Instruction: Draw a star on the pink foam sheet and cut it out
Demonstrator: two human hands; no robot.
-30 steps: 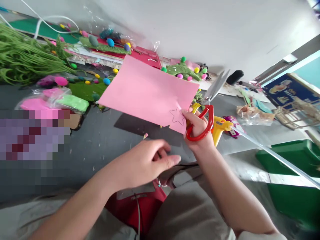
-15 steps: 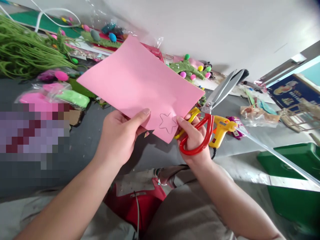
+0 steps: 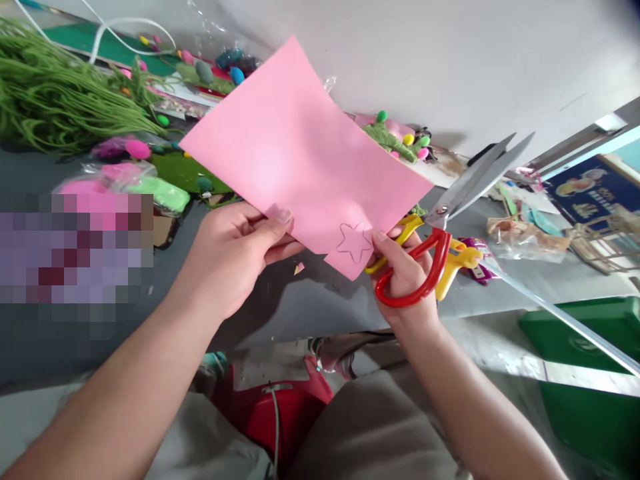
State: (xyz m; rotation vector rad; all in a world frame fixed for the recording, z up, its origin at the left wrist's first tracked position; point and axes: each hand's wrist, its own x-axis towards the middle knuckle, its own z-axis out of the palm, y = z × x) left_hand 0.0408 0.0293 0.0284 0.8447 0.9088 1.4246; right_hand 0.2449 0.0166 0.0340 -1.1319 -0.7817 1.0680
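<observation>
A pink sheet (image 3: 300,140) is held up between both hands, with a star outline (image 3: 355,242) drawn near its lower right corner and a notch cut beside it. My left hand (image 3: 240,250) pinches the lower left edge, thumb on top and fingers beneath. At the right corner, my right hand (image 3: 405,267) grips the sheet by thumb and fingers. Scissors with red and yellow handles (image 3: 435,260) hang on that same hand, their blades slightly apart and pointing up and right, away from the sheet.
Behind the right hand lies a yellow glue gun (image 3: 457,263) with a long clear stick. Green stems (image 3: 60,100) and plastic-wrapped pink and green pieces (image 3: 160,193) lie at left. A small scrap (image 3: 299,269) is on the grey table (image 3: 280,307). A green bin (image 3: 590,333) stands at right.
Both hands have shifted slightly in view, the right one rightward with the scissors. The sheet has moved up and right, its far corner rising. The scissor blades have swung further right.
</observation>
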